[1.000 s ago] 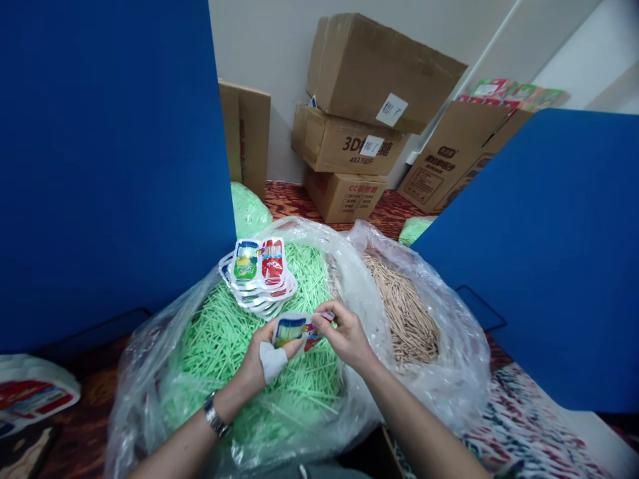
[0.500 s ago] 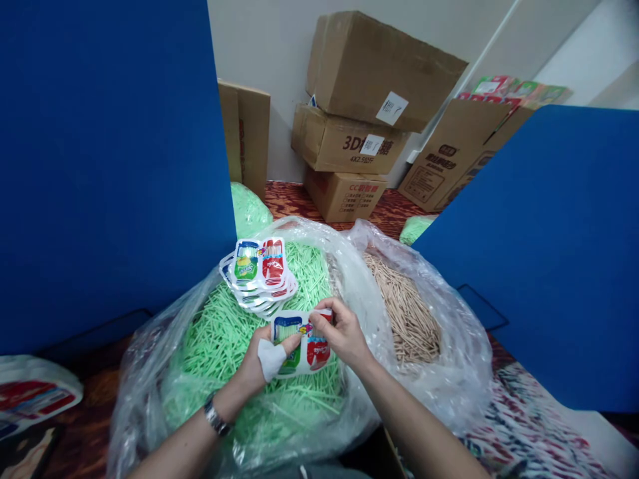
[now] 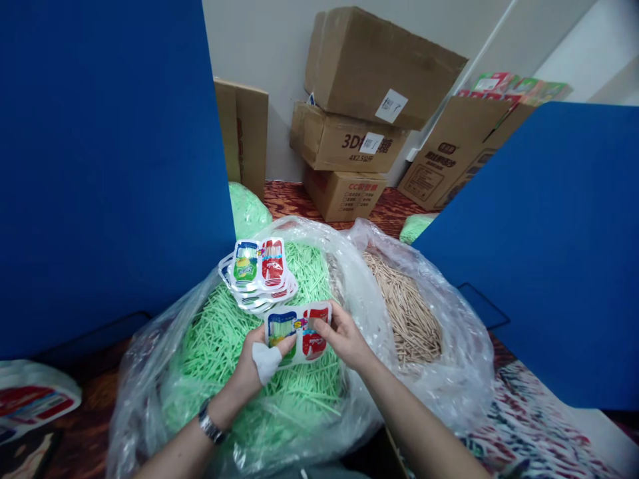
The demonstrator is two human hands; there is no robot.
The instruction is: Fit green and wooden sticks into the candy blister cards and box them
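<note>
Both my hands hold one flat printed pouch with a green half and a red half, upright over a clear bag of green sticks. My left hand, its thumb wrapped in white tape, pinches the pouch's left lower edge. My right hand pinches its right side. A fanned stack of the same pouches lies on the green sticks just beyond my hands.
A second clear bag of tan sticks sits to the right. Blue partition boards stand at left and right. Cardboard boxes are stacked at the back wall. More printed packs lie at the far left.
The pouch has turned from edge-on to face up toward me and risen slightly; both hands kept their grip on it.
</note>
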